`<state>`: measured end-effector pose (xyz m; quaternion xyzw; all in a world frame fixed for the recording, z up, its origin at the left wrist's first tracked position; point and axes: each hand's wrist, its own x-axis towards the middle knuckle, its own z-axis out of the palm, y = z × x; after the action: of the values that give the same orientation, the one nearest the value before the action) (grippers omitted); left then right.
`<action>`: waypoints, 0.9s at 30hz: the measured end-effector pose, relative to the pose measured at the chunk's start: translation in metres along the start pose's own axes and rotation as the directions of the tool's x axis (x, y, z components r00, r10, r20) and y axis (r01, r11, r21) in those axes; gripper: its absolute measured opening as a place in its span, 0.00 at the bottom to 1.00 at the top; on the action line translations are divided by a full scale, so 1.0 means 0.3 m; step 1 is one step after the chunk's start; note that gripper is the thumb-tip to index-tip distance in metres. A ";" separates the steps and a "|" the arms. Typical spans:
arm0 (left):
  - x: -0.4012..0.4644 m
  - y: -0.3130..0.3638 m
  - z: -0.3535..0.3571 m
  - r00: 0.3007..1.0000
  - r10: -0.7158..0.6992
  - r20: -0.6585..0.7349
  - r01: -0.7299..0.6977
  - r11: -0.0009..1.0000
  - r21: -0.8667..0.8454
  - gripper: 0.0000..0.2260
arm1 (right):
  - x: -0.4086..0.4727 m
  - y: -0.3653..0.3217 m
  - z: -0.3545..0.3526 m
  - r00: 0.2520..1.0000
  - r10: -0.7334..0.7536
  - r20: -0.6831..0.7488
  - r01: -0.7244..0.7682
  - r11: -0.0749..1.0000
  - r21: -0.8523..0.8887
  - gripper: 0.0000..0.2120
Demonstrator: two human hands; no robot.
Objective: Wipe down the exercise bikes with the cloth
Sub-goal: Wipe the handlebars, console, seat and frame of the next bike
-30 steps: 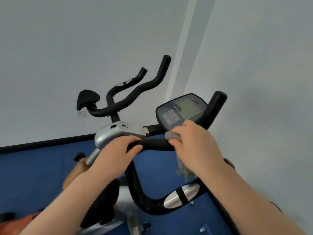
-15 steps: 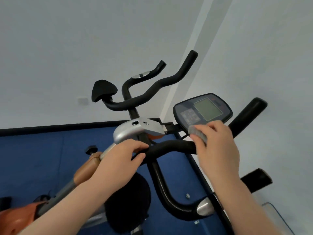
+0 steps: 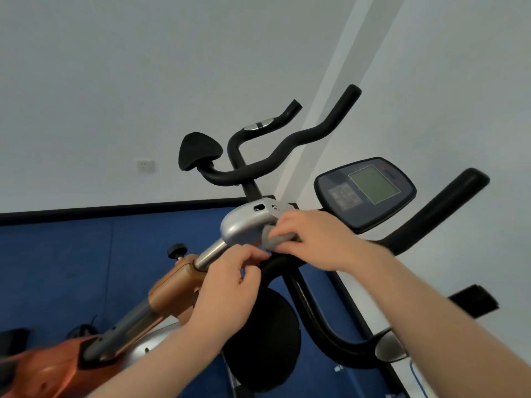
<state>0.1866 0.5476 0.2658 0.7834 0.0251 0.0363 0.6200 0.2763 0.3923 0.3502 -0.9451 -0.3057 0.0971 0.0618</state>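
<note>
**Head view: right hand presses cloth on near bike's silver housing, left hand grips handlebar**

Head view, only one camera. Right hand point(image 3: 319, 239) is closed around a bunched grey cloth point(image 3: 277, 241), fingers curled over it, holding it against the edge of the silver housing point(image 3: 247, 224) at the top of the near exercise bike point(image 3: 178, 282). Cloth sits between the housing and the black handlebar point(image 3: 313, 308), touching the housing; whether it touches the bar below cannot be told. Left hand point(image 3: 227, 288) is wrapped shut on the handlebar just below and left of the cloth, thumb and fingertips nearly meeting the right hand. Both forearms come in from the bottom of the frame, bare.

Near bike: chrome post point(image 3: 208, 255) runs from the housing down into an orange-brown collar, with a black knob point(image 3: 176, 250) just beside it. Handlebar loops down under the hands, then up to a black grip end point(image 3: 448, 202) at right. Console point(image 3: 365, 191) with a greenish screen stands just right of and above the right hand, tilted toward the camera. Round black disc point(image 3: 264, 340) hangs under the left wrist. Silver oval pad point(image 3: 390, 350) on the lower bar loop, partly hidden by the right forearm.

Second bike's black handlebars point(image 3: 275, 156) stand behind the housing, with a black pad point(image 3: 199, 150) on the left end and a silver patch on the far bar.

Blue floor point(image 3: 71, 268), black baseboard, white walls, wall socket point(image 3: 144, 165) left of centre.
</note>
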 end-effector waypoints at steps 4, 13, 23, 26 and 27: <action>0.008 -0.007 -0.002 1.000 0.027 0.001 -0.027 1.000 0.011 0.17 | 0.036 0.025 -0.044 0.998 0.003 0.059 -0.005 0.999 0.040 0.09; 0.014 -0.024 0.006 0.999 0.049 -0.012 -0.049 0.999 0.008 0.16 | 0.051 0.009 -0.007 0.999 0.013 0.033 -0.014 0.999 0.043 0.08; 0.011 -0.021 0.011 0.997 0.059 -0.042 -0.058 0.998 0.005 0.15 | 0.037 -0.003 0.048 0.991 0.040 -0.129 -0.028 0.996 0.088 0.06; 0.014 -0.012 0.011 0.998 0.054 -0.033 -0.054 0.999 0.008 0.15 | 0.053 0.024 0.000 0.999 0.017 -0.041 -0.012 0.993 0.116 0.02; 0.014 -0.012 0.009 0.998 0.048 -0.029 -0.047 0.999 0.004 0.15 | 0.067 0.025 -0.014 0.997 0.038 -0.060 -0.030 0.991 0.129 0.02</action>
<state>0.1911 0.5461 0.2619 0.7841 0.0156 0.0625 0.6173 0.2973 0.3979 0.3500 -0.9469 -0.2807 0.0879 0.1302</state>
